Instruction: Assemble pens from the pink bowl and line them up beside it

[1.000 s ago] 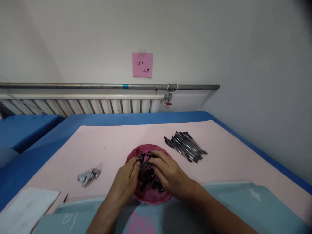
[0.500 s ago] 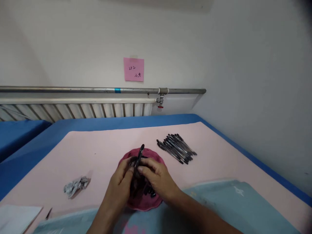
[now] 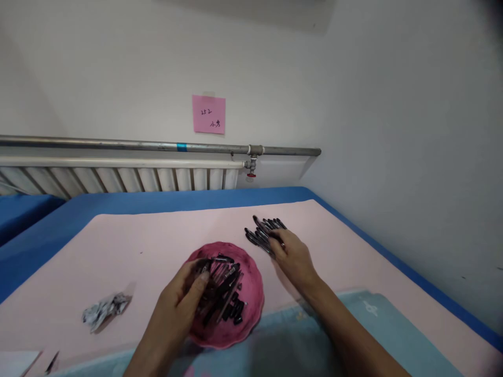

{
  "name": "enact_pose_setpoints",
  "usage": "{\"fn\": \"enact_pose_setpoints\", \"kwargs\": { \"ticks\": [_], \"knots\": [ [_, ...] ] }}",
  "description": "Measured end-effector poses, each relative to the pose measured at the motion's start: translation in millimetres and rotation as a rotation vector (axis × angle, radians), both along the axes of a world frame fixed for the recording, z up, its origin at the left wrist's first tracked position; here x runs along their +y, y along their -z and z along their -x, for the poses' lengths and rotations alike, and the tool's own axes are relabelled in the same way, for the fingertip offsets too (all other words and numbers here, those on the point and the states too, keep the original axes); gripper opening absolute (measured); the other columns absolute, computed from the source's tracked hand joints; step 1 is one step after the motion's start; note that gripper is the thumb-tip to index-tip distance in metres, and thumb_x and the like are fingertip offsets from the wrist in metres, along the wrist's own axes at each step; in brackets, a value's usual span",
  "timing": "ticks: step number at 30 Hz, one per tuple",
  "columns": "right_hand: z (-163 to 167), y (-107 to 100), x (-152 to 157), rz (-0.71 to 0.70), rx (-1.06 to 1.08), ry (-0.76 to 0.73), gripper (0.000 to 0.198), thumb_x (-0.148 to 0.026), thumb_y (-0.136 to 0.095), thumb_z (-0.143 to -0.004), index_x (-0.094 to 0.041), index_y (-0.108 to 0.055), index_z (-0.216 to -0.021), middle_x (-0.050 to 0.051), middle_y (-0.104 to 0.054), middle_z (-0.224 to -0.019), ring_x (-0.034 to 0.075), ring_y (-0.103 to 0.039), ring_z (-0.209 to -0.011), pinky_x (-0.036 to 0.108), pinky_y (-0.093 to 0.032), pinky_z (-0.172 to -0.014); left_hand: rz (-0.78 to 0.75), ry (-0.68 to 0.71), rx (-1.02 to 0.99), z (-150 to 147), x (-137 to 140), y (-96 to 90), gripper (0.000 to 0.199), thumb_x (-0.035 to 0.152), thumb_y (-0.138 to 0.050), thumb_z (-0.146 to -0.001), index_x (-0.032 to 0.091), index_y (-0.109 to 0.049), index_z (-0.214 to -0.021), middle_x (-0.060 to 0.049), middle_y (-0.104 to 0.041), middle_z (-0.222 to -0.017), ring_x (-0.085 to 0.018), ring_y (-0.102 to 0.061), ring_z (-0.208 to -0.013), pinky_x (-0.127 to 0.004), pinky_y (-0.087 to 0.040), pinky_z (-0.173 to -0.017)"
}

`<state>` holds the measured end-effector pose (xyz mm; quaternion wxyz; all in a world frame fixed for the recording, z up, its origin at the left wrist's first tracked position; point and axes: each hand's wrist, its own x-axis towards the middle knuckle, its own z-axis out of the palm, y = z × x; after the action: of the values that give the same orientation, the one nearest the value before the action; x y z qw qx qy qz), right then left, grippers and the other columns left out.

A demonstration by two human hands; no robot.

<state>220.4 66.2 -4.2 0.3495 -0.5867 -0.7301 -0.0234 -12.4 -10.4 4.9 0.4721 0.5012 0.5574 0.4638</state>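
A pink scalloped bowl [image 3: 257, 293] holds clear pen barrels, black pen caps [image 3: 236, 309] and other dark pen parts. My left hand [image 3: 183, 293] is over the bowl's left side, thumb and fingers closed around a small dark piece too unclear to name. At the right, my right hand [image 3: 293, 256] pinches a black capped pen [image 3: 261, 225] above the pile of pens [image 3: 257, 240]. These pens lie side by side on the pink sheet, partly covered by my right hand.
Crumpled grey paper [image 3: 105, 311] lies on the pink sheet [image 3: 165, 235] at left. A teal cloth [image 3: 346, 324] covers the near edge. A small dark pointed piece [image 3: 52, 362] is near a white sheet [image 3: 18, 361]. Beyond the blue table edge are a radiator and pipe [image 3: 149, 147].
My right hand has moved from the bowl to the pen pile, carrying the pen both hands held together. My left hand stays at the bowl. The view has shifted slightly.
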Motion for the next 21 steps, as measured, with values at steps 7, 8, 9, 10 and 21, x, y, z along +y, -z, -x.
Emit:
{"fn": "enact_pose_setpoints", "kwargs": {
  "ticks": [7, 8, 9, 10, 21],
  "knots": [
    [-20, 30, 15, 0.032, -0.205, 0.06, 0.016, -0.016, -0.044, -0.078, -0.019, -0.055, -0.067, 0.006, -0.059, -0.07, 0.019, -0.052, -0.066, 0.032, -0.036, -0.062, 0.039, 0.031, -0.018, 1, 2, 10.0, 0.037, 0.042, -0.05, -0.078, 0.019, -0.057, -0.107, -0.008, -0.065, -0.108, -0.022, -0.06, -0.099, -0.032, -0.05, -0.082],
    [-19, 31, 16, 0.035, -0.213, 0.069, 0.016, -0.016, -0.044, -0.078, -0.018, -0.055, -0.066, 0.007, -0.059, -0.07, 0.02, -0.052, -0.065, 0.032, -0.036, -0.062, 0.042, 0.036, -0.021, 2, 3, 11.0, 0.038, 0.042, -0.051, -0.077, 0.019, -0.057, -0.108, -0.008, -0.065, -0.109, -0.022, -0.06, -0.1, -0.033, -0.049, -0.083],
    [-19, 33, 17, 0.039, -0.217, 0.077, 0.016, -0.016, -0.044, -0.078, -0.018, -0.055, -0.066, 0.008, -0.059, -0.07, 0.02, -0.052, -0.066, 0.032, -0.036, -0.062, 0.044, 0.038, -0.025, 3, 3, 11.7, 0.04, 0.043, -0.053, -0.077, 0.018, -0.057, -0.108, -0.008, -0.065, -0.108, -0.023, -0.06, -0.1, -0.033, -0.049, -0.083],
    [-20, 33, 18, 0.04, -0.217, 0.084, 0.016, -0.016, -0.044, -0.078, -0.018, -0.055, -0.067, 0.008, -0.06, -0.071, 0.02, -0.052, -0.066, 0.032, -0.036, -0.063, 0.044, 0.037, -0.03, 4, 4, 12.0, 0.04, 0.043, -0.054, -0.076, 0.018, -0.057, -0.107, -0.008, -0.066, -0.107, -0.023, -0.06, -0.1, -0.033, -0.049, -0.084],
    [-27, 29, -21, -0.072, -0.016, 0.091, 0.021, -0.025, -0.04, -0.084, -0.017, -0.059, -0.089, 0.007, -0.064, -0.087, 0.019, -0.058, -0.083, 0.031, -0.043, -0.074, -0.094, -0.162, 0.18, 11, 6, 7.4, 0.035, 0.046, -0.046, -0.078, 0.021, -0.06, -0.099, -0.001, -0.067, -0.081, -0.018, -0.06, -0.075, -0.028, -0.046, -0.068]
  ]
}}
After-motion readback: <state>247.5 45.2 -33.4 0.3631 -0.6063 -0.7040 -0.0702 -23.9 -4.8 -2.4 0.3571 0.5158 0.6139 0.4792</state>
